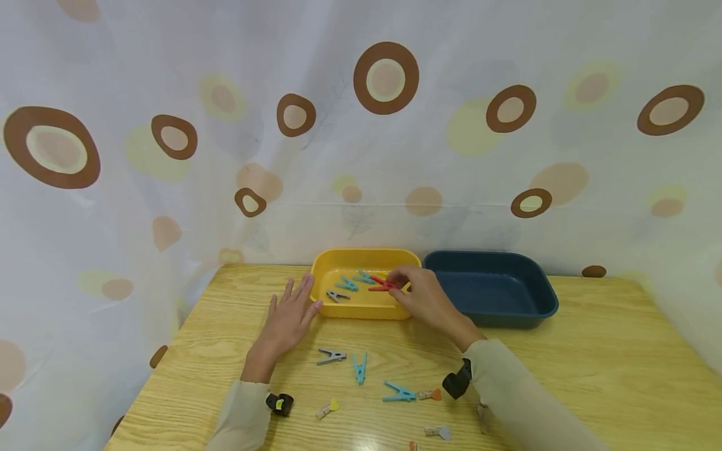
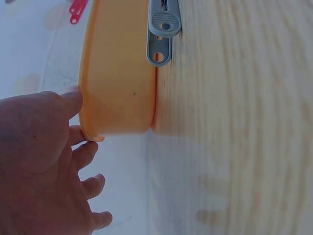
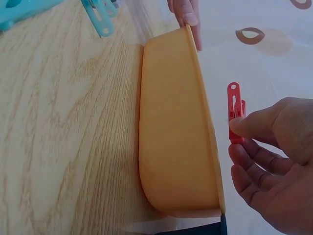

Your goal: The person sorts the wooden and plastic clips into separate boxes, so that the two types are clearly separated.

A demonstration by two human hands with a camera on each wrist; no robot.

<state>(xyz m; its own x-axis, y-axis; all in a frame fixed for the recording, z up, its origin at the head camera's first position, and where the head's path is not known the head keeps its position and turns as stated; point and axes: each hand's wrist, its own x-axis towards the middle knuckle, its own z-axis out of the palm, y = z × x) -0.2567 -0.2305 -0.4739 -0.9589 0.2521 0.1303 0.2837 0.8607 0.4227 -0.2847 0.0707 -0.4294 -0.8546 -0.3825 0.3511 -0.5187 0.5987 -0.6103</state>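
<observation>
My right hand (image 1: 420,292) is over the right part of a yellow tray (image 1: 361,311), pinching a red clothespin (image 3: 235,110) between thumb and fingers. The right wrist view shows this clothespin above the tray's rim. Inside the tray lie two light blue clothespins (image 1: 348,284) and a grey clothespin (image 1: 336,295); something yellow beside the right fingers is partly hidden. My left hand (image 1: 286,318) rests with spread fingers against the tray's left end. In the left wrist view, its thumb and index finger touch the rim.
A dark blue tray (image 1: 491,291) stands right of the yellow one. On the wooden table (image 1: 592,363) in front lie a grey clothespin (image 1: 331,356), light blue clothespins (image 1: 360,368) and several small wooden pegs (image 1: 328,409) with coloured hearts. A patterned curtain (image 1: 338,156) hangs behind.
</observation>
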